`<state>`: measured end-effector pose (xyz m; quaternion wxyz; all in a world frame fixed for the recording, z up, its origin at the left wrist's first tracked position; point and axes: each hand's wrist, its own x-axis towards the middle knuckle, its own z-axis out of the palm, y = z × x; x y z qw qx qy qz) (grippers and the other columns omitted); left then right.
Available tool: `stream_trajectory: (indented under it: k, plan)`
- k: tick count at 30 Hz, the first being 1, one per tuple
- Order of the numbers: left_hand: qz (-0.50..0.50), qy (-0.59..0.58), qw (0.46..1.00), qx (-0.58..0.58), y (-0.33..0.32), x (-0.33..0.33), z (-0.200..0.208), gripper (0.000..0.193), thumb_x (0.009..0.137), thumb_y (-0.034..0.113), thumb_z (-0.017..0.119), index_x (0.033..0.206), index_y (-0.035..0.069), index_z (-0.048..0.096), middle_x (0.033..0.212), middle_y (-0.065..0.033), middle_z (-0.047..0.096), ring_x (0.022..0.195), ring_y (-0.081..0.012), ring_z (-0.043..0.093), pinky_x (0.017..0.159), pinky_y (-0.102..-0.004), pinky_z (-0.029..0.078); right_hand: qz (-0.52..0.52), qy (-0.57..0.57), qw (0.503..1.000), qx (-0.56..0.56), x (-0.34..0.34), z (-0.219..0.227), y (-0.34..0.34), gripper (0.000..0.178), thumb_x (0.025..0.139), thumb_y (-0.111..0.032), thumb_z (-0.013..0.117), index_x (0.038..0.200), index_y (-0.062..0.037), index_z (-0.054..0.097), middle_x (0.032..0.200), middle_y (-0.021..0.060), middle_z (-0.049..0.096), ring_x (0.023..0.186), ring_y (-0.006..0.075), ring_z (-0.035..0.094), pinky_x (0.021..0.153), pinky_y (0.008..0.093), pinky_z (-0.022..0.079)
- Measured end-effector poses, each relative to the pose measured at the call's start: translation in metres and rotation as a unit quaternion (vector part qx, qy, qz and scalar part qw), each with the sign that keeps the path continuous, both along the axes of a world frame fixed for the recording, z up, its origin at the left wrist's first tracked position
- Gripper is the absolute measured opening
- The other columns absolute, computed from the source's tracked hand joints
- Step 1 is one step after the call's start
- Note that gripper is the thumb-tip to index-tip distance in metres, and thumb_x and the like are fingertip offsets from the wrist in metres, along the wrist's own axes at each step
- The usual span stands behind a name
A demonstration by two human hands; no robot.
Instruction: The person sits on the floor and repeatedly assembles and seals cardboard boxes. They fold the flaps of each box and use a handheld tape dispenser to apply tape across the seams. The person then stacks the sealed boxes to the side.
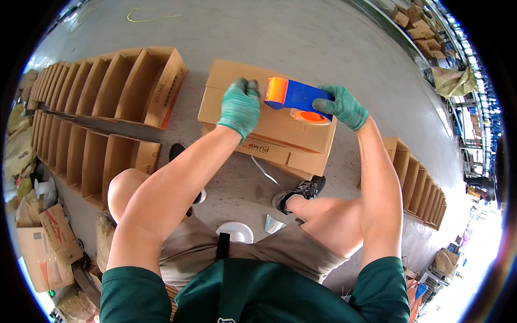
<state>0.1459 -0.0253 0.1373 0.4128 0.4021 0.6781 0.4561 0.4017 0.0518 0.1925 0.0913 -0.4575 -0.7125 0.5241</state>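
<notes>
Out in front of me, a blue and orange tape dispenser [297, 96] is in the grip of my right hand [347, 107], which wears a green knitted glove. An orange roll edge shows at its underside. My left hand [240, 110], gloved the same way, is closed just left of the dispenser's orange front end, with a small gap between them. Its curled fingers hide whatever they may hold. Both hands are above a closed cardboard box [285, 127], which appears to rest on more cardboard between my feet and the open floor.
Two long rows of open cardboard boxes [129, 86] stand at the left, and another row of open boxes [413, 180] at the right. A white round object [237, 231] is between my legs. Stacked cartons [47, 253] lie at lower left. A yellow strap [153, 16] lies on the far floor.
</notes>
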Motion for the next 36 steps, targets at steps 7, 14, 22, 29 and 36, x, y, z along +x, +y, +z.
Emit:
stream_trajectory:
  k: [7, 14, 22, 29, 36]
  plan:
    - [0.130, -0.021, 0.991, 0.013, 0.007, -0.126, -0.031, 0.027, 0.106, 0.024, 0.043, 0.105, 0.000, 0.055, 0.097, -0.0111, 0.062, 0.083, -0.0218, 0.055, 0.079, -0.0353, 0.049, -0.003, -0.049, 0.999, 0.015, -0.027, 0.011, -0.004, 0.050, 0.082, -0.047, 0.075, 0.097, 0.0003, 0.069, 0.077, -0.0005, 0.060, 0.073, 0.0084, 0.052, 0.066, 0.0292, 0.047]
    - [0.149, -0.056, 0.987, 0.002, 0.013, -0.153, -0.092, 0.033, 0.107, 0.028, 0.041, 0.112, -0.001, 0.055, 0.101, -0.0125, 0.064, 0.091, -0.0251, 0.061, 0.086, -0.0376, 0.048, 0.018, -0.096, 0.993, 0.066, -0.049, 0.010, -0.001, 0.059, 0.080, -0.053, 0.077, 0.103, 0.0016, 0.071, 0.079, 0.0062, 0.066, 0.074, 0.0130, 0.058, 0.070, 0.0332, 0.050]
    - [-0.042, 0.049, 0.988, -0.137, 0.011, -0.169, -0.135, 0.026, 0.104, 0.022, 0.050, 0.120, 0.003, 0.057, 0.107, -0.0115, 0.065, 0.099, -0.0208, 0.061, 0.090, -0.0340, 0.049, 0.048, -0.110, 0.990, 0.074, -0.073, 0.022, -0.002, 0.065, 0.080, -0.058, 0.075, 0.107, 0.0003, 0.067, 0.084, 0.0062, 0.063, 0.079, 0.0125, 0.057, 0.072, 0.0327, 0.050]
    - [-0.120, -0.021, 0.991, 0.054, 0.021, -0.121, -0.049, 0.042, 0.105, 0.015, 0.046, 0.147, 0.013, 0.042, 0.145, -0.0119, 0.047, 0.130, -0.0208, 0.046, 0.111, -0.0312, 0.035, 0.010, 0.026, 0.998, 0.050, -0.053, 0.005, -0.007, 0.062, 0.084, -0.043, 0.077, 0.128, -0.0015, 0.062, 0.109, 0.0108, 0.069, 0.095, 0.0171, 0.064, 0.084, 0.0339, 0.053]
    - [-0.204, -0.002, 0.979, 0.002, 0.017, -0.107, -0.039, 0.039, 0.108, 0.010, 0.036, 0.147, 0.012, 0.041, 0.137, -0.0053, 0.052, 0.127, -0.0143, 0.044, 0.116, -0.0310, 0.031, -0.014, -0.030, 0.999, 0.019, -0.034, 0.026, -0.009, 0.058, 0.085, -0.038, 0.074, 0.128, -0.0012, 0.062, 0.111, 0.0114, 0.069, 0.099, 0.0192, 0.064, 0.093, 0.0340, 0.050]
